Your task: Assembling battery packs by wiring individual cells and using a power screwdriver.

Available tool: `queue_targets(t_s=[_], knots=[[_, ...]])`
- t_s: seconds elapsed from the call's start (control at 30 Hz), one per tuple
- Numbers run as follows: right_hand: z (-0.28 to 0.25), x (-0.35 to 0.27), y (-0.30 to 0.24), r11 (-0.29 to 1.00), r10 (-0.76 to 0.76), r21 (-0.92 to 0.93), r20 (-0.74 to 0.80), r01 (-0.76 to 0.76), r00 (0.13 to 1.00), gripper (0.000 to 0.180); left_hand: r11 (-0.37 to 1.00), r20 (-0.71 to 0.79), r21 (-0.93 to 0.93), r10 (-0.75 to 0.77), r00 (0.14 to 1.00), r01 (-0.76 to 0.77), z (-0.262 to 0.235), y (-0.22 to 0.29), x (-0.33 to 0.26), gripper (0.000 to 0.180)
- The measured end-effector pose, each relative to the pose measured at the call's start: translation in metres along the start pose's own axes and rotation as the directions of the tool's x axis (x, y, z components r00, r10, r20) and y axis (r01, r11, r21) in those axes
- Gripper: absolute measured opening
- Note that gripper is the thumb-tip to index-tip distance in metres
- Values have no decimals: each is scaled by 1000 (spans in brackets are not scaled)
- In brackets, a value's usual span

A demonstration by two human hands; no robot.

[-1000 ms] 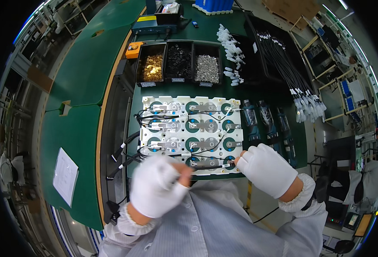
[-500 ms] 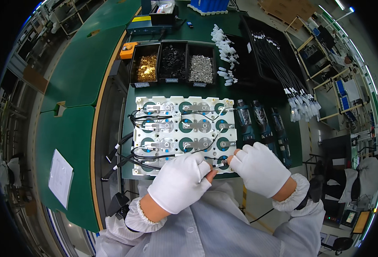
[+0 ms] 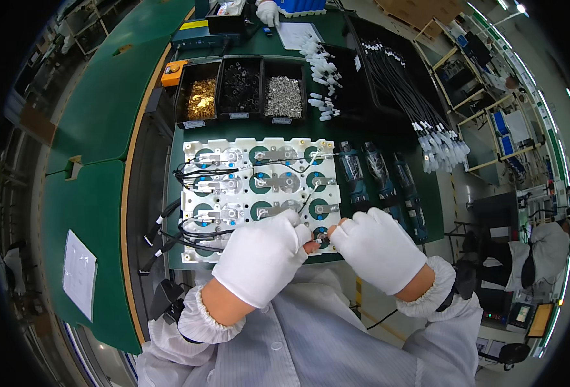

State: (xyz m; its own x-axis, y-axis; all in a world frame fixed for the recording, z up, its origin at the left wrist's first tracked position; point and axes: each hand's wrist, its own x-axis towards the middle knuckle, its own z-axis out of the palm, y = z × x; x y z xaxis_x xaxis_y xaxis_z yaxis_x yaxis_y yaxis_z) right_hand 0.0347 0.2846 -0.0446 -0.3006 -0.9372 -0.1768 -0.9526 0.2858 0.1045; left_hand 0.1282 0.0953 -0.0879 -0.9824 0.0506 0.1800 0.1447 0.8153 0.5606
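A white fixture plate (image 3: pixel 233 143) lies on the bench in front of me, carrying rows of round green recesses, metal tabs and black cables. At its near right corner, my left hand (image 3: pixel 265 258), in a white glove with bare fingertips, pinches a thin black cable (image 3: pixel 322 239). My right hand (image 3: pixel 378 245), gloved alike, has its fingers closed at the cable's other side, close to the left fingertips. Most of the cable's end is hidden between the fingers. A cable bundle (image 3: pixel 194 237) hangs over the plate's left edge.
Beyond the plate stand black bins of gold parts (image 3: pixel 201 98), black parts (image 3: pixel 240 84) and silver parts (image 3: pixel 283 97). Teal power screwdrivers (image 3: pixel 378 171) lie to the right. Black cables with clear-capped ends (image 3: pixel 443 145) fill a tray. A co-worker's gloved hand (image 3: pixel 268 13) is at the far end.
My hands have drawn closer together, and the cable's white label no longer shows plainly between them. At the far end, a co-worker's gloved hand and a paper sheet have appeared. The whole view has shifted.
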Motion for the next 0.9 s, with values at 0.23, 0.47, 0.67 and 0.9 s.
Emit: queue_targets(t_s=[0.23,0.47,0.67,0.9], knots=[[0,3,4,996,-82,-41,-25,81,996,9,1000,-6,-9,2,1000,-2,5,-2,7,15],[4,3,7,996,-36,82,-26,38,999,13,998,-72,-58,-19,997,15,10,-7,8,18],[-3,2,10,959,54,275,37,-62,998,18,997,-106,-82,-8,994,-1,11,-6,5,17],[-49,-10,8,461,32,794,-460,395,887,9,993,-124,-89,61,990,-72,13,-4,8,17]])
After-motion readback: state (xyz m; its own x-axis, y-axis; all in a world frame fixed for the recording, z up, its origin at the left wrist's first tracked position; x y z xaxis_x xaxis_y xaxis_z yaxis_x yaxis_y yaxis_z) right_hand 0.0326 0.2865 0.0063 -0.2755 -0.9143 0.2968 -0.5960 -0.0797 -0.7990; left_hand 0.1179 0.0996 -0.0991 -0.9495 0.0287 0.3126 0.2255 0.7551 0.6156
